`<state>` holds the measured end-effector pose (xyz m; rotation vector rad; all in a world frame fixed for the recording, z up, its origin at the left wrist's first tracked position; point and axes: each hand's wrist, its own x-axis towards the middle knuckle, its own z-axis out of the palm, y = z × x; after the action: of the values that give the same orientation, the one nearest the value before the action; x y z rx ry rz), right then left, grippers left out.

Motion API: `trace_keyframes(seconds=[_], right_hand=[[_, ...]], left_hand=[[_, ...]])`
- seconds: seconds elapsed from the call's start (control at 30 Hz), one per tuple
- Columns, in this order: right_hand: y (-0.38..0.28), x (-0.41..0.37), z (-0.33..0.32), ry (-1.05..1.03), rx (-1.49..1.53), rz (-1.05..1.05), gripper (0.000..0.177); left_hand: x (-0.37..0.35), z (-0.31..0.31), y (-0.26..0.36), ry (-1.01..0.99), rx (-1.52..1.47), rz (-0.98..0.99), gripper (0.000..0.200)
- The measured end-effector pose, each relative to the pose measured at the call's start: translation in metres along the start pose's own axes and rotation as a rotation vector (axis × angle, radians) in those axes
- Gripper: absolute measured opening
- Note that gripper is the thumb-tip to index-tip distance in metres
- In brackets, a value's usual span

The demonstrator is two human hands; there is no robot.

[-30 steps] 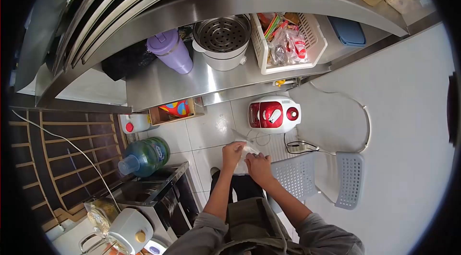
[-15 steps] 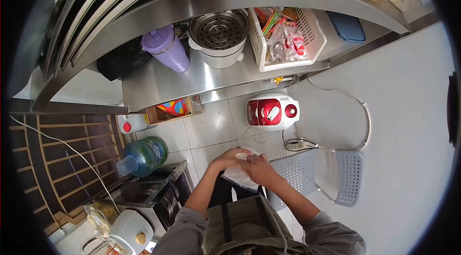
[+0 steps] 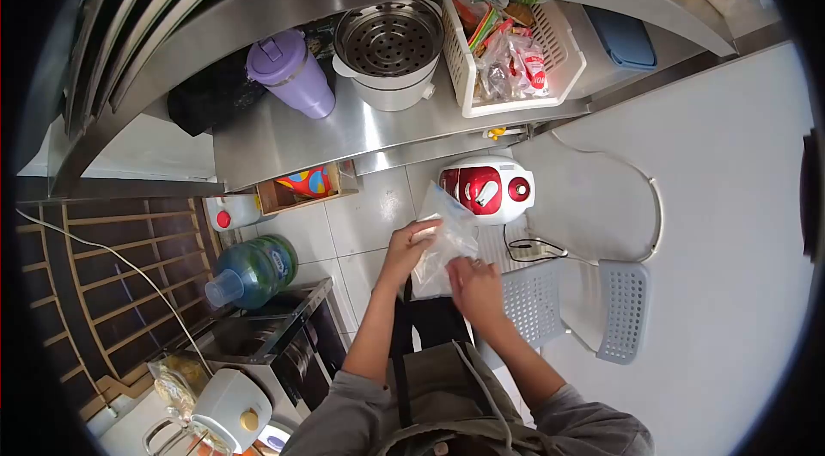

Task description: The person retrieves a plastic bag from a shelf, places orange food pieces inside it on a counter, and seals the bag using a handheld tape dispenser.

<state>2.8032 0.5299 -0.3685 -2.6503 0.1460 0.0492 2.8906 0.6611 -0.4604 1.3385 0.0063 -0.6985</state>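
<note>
A clear plastic bag (image 3: 451, 237) with something pale inside hangs in front of my body, its upper end spread toward the red and white appliance (image 3: 487, 189). My left hand (image 3: 407, 248) grips the bag's left side, fingers wrapped round it and the pale contents. On the other side, my right hand (image 3: 475, 286) has its fingers curled together at the bag's right edge. What exactly the bag contains cannot be made out.
Above, a steel shelf (image 3: 369, 136) holds a purple tumbler (image 3: 292, 78), a white pot (image 3: 391, 91) with a steamer insert and a white basket (image 3: 567, 61) of packets. A grey chair (image 3: 531, 301) stands at right, a water bottle (image 3: 253, 271) at left.
The bag has been opened out and raised away from my body. My hands have moved apart, the left upward and the right slightly to the right. The view has shifted a little.
</note>
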Motion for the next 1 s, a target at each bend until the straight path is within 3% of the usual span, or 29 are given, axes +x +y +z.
trace_keyframes(seconds=[0.1, 0.13, 0.3, 0.37, 0.4, 0.47, 0.6, 0.73, 0.8, 0.83, 0.87, 0.9, 0.97, 1.0], right_hand=[[0.003, 0.018, -0.019, -0.004, 0.004, 0.081, 0.011], [0.007, 0.020, -0.018, -0.048, 0.059, 0.120, 0.017], [0.012, 0.036, -0.033, 0.043, 0.200, 0.150, 0.012], [0.010, 0.042, -0.052, 0.232, 0.632, 0.276, 0.006], [0.020, 0.042, -0.057, 0.336, 0.812, 0.177, 0.008], [0.011, 0.033, -0.103, 0.445, 1.130, 0.307, 0.006], [0.028, -0.003, -0.168, 0.732, 1.318, 0.137, 0.008], [0.041, -0.037, -0.206, 0.818, 1.373, 0.055, 0.011], [0.040, -0.057, -0.218, 0.976, 1.565, -0.141, 0.015], [0.043, -0.068, -0.228, 0.982, 1.556, -0.145, 0.015], [0.049, -0.079, -0.238, 0.905, 1.705, -0.334, 0.016], [0.056, -0.087, -0.245, 0.816, 1.846, -0.527, 0.017], [0.070, -0.096, -0.250, 0.814, 1.794, -0.418, 0.017], [0.077, -0.099, -0.249, 0.801, 1.747, -0.307, 0.019]], left_hand=[[-0.011, 0.008, 0.049, -0.109, 0.234, 0.116, 0.040], [-0.011, 0.008, 0.052, -0.162, 0.236, 0.099, 0.052], [-0.016, 0.019, 0.073, -0.200, 0.345, 0.215, 0.074], [-0.016, 0.027, 0.083, -0.133, 0.265, 0.206, 0.076], [-0.014, 0.029, 0.086, -0.136, 0.269, 0.210, 0.076], [-0.004, 0.036, 0.093, -0.214, 0.190, 0.252, 0.084], [0.014, 0.077, 0.139, -0.298, 0.181, 0.245, 0.085], [0.038, 0.125, 0.159, -0.357, 0.382, 0.351, 0.087], [0.053, 0.140, 0.164, -0.303, 0.476, 0.457, 0.088], [0.062, 0.146, 0.164, -0.234, 0.570, 0.545, 0.089], [0.081, 0.148, 0.159, -0.171, 0.623, 0.601, 0.090], [0.100, 0.150, 0.158, -0.189, 0.451, 0.594, 0.089], [0.122, 0.159, 0.183, -0.118, 0.442, 0.503, 0.087], [0.149, 0.155, 0.180, -0.052, 0.547, 0.766, 0.087]])
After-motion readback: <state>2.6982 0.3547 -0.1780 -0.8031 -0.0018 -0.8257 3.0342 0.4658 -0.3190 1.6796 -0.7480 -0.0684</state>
